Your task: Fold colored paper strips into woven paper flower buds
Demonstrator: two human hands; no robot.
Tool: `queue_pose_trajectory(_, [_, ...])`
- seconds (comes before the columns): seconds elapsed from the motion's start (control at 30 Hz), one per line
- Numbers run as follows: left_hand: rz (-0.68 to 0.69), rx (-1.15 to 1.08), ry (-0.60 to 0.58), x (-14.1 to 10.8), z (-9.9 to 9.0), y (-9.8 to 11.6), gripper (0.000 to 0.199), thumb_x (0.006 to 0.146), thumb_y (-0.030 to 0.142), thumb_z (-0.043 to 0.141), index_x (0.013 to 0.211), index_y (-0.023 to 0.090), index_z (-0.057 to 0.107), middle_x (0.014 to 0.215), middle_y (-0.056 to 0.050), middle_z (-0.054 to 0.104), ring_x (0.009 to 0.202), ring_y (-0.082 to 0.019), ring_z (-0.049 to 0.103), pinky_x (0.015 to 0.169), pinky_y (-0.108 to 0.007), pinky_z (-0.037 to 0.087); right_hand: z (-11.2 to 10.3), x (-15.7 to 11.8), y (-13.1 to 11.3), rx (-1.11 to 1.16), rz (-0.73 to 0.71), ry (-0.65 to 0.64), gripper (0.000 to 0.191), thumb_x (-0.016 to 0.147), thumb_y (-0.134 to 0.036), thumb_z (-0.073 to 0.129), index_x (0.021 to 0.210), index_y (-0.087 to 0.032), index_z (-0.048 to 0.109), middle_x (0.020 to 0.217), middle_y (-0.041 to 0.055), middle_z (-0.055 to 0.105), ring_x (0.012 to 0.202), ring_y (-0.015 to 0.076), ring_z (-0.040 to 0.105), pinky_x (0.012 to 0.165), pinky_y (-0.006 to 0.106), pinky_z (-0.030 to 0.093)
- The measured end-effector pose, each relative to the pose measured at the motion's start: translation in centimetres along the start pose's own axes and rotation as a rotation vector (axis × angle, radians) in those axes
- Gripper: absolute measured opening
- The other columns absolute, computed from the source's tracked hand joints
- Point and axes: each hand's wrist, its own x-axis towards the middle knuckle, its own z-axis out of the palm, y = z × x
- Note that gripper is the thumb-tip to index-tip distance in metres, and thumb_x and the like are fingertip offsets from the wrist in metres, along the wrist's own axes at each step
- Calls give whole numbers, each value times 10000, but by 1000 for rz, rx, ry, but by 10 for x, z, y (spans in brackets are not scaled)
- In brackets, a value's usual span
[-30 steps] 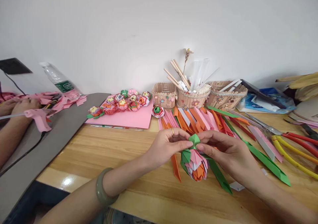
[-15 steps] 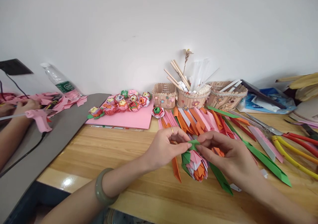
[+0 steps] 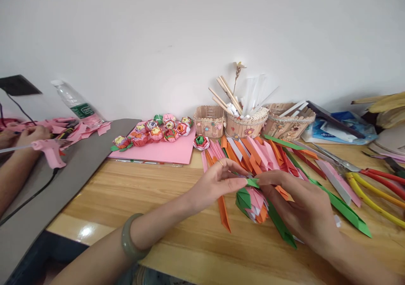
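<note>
A folded paper flower point(image 3: 255, 204) in pink, orange, white and green hangs between my hands, its orange tips pointing down. My left hand point(image 3: 218, 186) pinches the green paper at its top between thumb and fingers. From the other side, my right hand point(image 3: 297, 207) is closed on the same green piece, its thumb partly hidden behind the fingers. Behind and beneath the hands lie folded paper strips point(image 3: 253, 154) in orange, pink, red and white. A green strip point(image 3: 281, 224) lies on the table beside the flower.
Finished paper flowers point(image 3: 155, 134) sit on pink sheets point(image 3: 177, 152). Three baskets point(image 3: 247, 127) stand along the wall. Scissors point(image 3: 351, 165) and yellow-handled pliers point(image 3: 373, 196) lie right. At left are a pink glue gun point(image 3: 50, 152), a bottle point(image 3: 77, 103) and another person's arms point(image 3: 23, 162).
The flower has shifted slightly right and tilted. My right hand has turned, with its fingers now more over the thumb, and my left hand has moved slightly right.
</note>
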Motion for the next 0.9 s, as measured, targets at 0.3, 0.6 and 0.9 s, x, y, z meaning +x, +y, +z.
queue_pose_trajectory(0.3, [-131,-11,-234,1,-4,-7,578,538,264,776,1058,234,524,1044,-43,516,937,-175,518,800,-325,415,-3,4,-2,76,-79,23,194,788,-66,494,814,-251,544,940,48,640,820,175,619,652,289,490])
queue_pose_trajectory(0.6, [251,584,122,2,-4,-6,665,579,258,744,1186,214,474,1106,-67,440,1084,-222,428,960,-374,344,-10,16,-10,539,626,-307,287,830,-432,471,700,-192,562,602,-8,531,533,124,482,469,234,380])
queue_pose_trajectory(0.9, [295,533,107,2,-3,-9,580,553,322,760,1063,183,520,1019,-58,450,997,-204,459,916,-351,373,-4,15,-8,757,723,-368,331,744,-507,569,670,-184,552,563,-23,480,504,111,445,458,234,359])
